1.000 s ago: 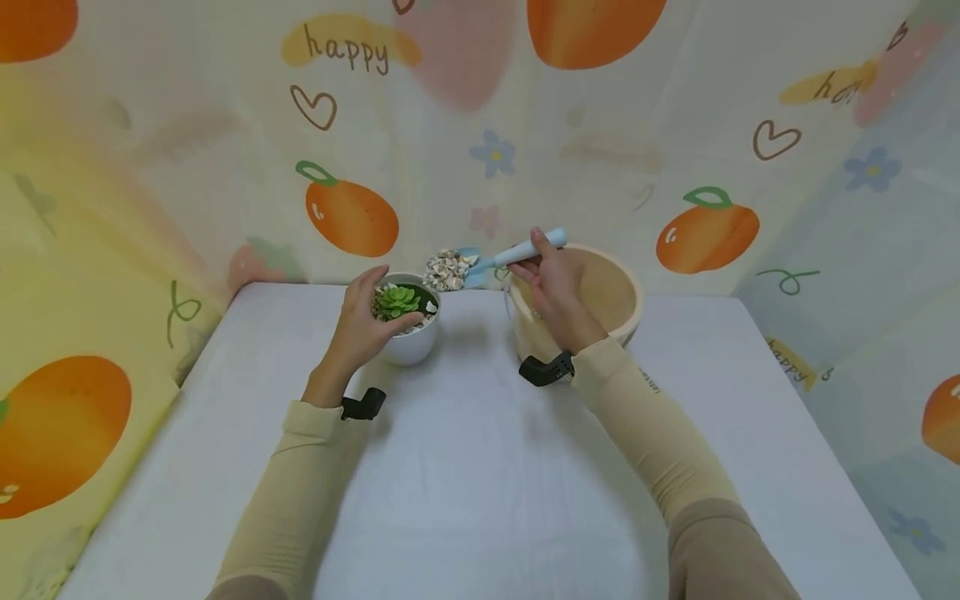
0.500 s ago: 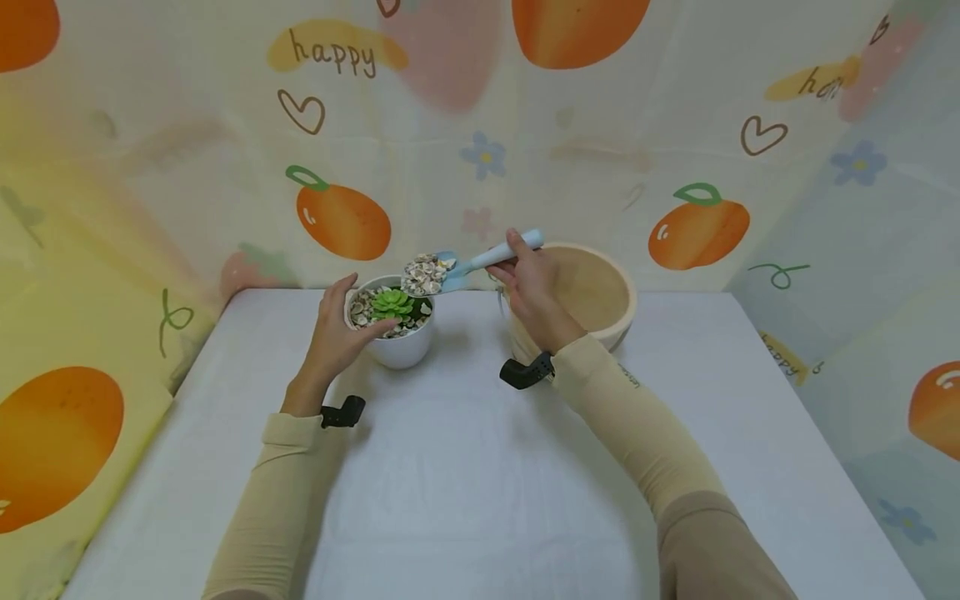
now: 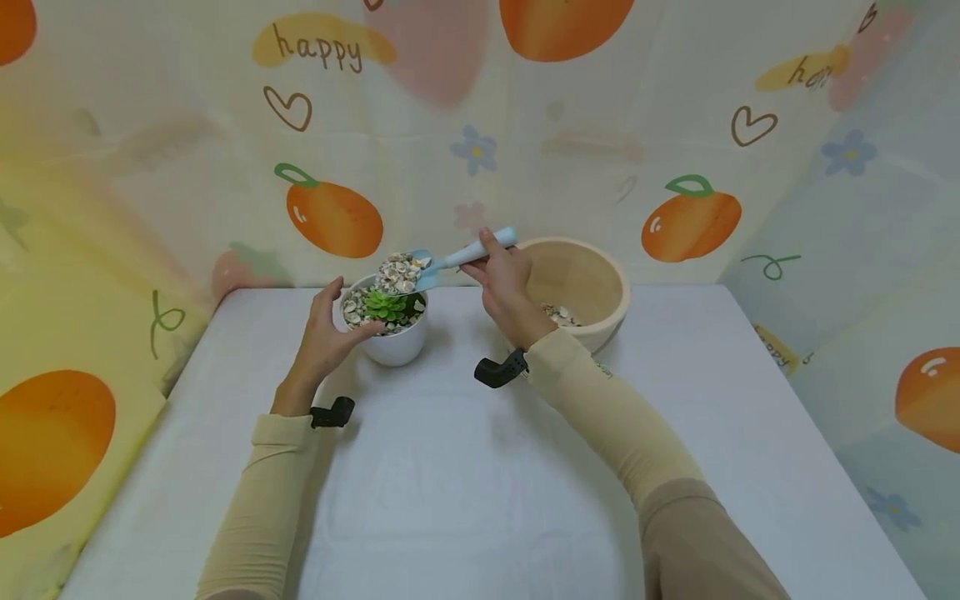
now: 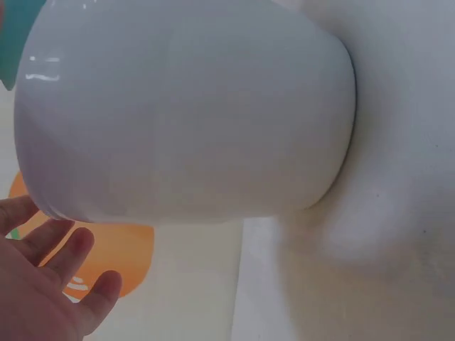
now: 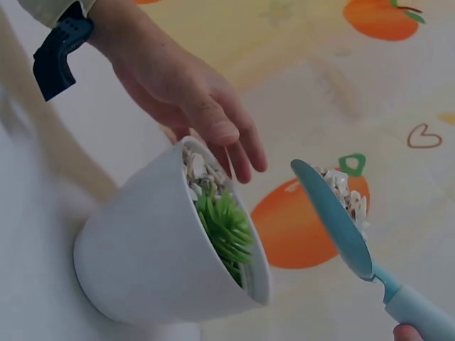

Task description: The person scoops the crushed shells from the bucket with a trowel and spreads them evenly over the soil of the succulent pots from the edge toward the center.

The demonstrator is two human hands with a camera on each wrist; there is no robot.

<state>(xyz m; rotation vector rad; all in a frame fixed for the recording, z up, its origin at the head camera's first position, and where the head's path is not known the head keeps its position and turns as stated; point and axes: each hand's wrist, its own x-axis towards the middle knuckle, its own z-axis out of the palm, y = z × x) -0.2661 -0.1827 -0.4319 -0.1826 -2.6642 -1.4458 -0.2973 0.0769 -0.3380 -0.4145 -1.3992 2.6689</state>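
My right hand (image 3: pixel 506 287) grips the pale blue handle of a small garden trowel (image 3: pixel 480 248). Its blade carries a heap of whitish gravel (image 3: pixel 402 273) and overlaps the back of a white plant pot (image 3: pixel 397 348) in the head view. In the right wrist view, the blade (image 5: pixel 338 220) stands level with the pot's mouth, apart from it. A green succulent (image 3: pixel 386 305) grows in the pot among similar gravel. My left hand (image 3: pixel 318 342) spans the pot's left side, fingers loosely extended, thumb at the near rim. In the left wrist view, its fingertips (image 4: pixel 82 241) lie beside the rim.
A large beige tub (image 3: pixel 585 271) stands right of the pot, with some gravel at its bottom, partly hidden by my right hand. Both stand near the back edge of the white-covered table (image 3: pixel 465 492). A fruit-printed curtain (image 3: pixel 525 150) hangs close behind and at the sides.
My right hand has moved left with the loaded trowel, from beside the pot to over its back rim. My left hand stays beside the pot. Gravel inside the tub has come into view.
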